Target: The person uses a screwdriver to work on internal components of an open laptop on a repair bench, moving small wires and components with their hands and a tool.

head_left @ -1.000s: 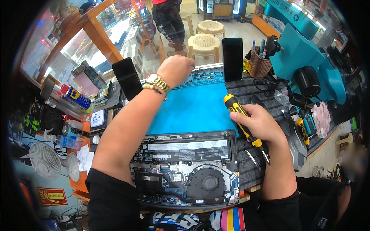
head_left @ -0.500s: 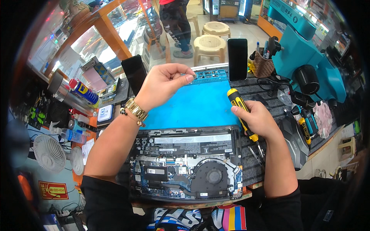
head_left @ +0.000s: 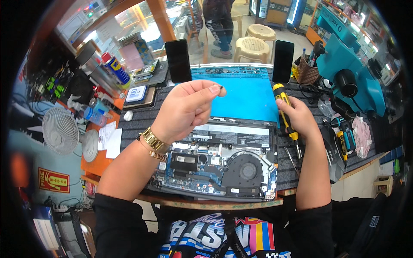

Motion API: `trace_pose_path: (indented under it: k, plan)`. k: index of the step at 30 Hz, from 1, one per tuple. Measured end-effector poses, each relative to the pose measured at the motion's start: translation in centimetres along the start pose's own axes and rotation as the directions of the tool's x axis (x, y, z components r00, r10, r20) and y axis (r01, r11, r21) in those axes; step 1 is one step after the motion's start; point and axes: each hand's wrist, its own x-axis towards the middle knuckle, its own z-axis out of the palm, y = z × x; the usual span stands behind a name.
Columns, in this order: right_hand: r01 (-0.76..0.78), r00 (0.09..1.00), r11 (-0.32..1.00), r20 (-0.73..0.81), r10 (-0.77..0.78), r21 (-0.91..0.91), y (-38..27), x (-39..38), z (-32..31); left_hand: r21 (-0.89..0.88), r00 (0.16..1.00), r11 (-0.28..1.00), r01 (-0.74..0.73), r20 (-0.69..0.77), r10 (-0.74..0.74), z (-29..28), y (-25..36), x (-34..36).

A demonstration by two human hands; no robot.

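— Where does the laptop (head_left: 211, 172) lie?
— On the bench right in front of the person, its insides bare. The long battery (head_left: 241, 136) runs along the far side; a round cooling fan (head_left: 248, 170) sits toward the near right.
— And the left hand (head_left: 185, 107)?
— Held up, hiding the laptop's far left corner from view. Thumb and index finger are pinched on a tiny dark piece (head_left: 222, 88), too small to make out; the other fingers curl inward. A gold watch (head_left: 154, 141) circles that wrist.
— The right hand (head_left: 302, 118)?
— Just right of the laptop, wrapped around a yellow and black screwdriver (head_left: 291, 130). The metal tip points back toward the person; I can't tell whether it touches anything.
— What is near that tip?
— A slim metal tool (head_left: 291, 160), between the laptop and the right forearm.
— Past the laptop?
— A blue mat (head_left: 247, 101), with compartments of little parts along its far edge. One black phone (head_left: 178, 60) stands near its far left corner, another black phone (head_left: 283, 61) near the far right.
— Farther out?
— To the right, a woven pen holder (head_left: 306, 75) and a big teal device (head_left: 347, 64). To the left, a blue spray can (head_left: 116, 71) and a white desk fan (head_left: 60, 130). Beyond the bench, cream stools (head_left: 252, 48) and a standing person (head_left: 219, 26), legs showing.
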Motion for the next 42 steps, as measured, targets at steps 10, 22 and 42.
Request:
trace_pose_path:
  k: [10,22,42]
  plan:
    - [0.323,0.945,0.828,-0.110,-0.308,0.459,-2.2,-4.3,-2.3,-0.156,0.998,0.988,-0.012,0.064,0.022,2.1,-2.1,-8.1]
    - [0.789,0.449,0.189,-0.339,-0.827,0.584,-6.8,-17.3,1.0,-0.207,0.985,0.978,-0.026,0.164,0.060,8.1,-9.3,-12.9]
    - [0.869,0.419,0.200,-0.457,-0.785,0.453,-4.0,-21.8,2.3,-0.200,0.971,0.977,0.075,0.237,-0.026,11.2,-14.2,-14.3]
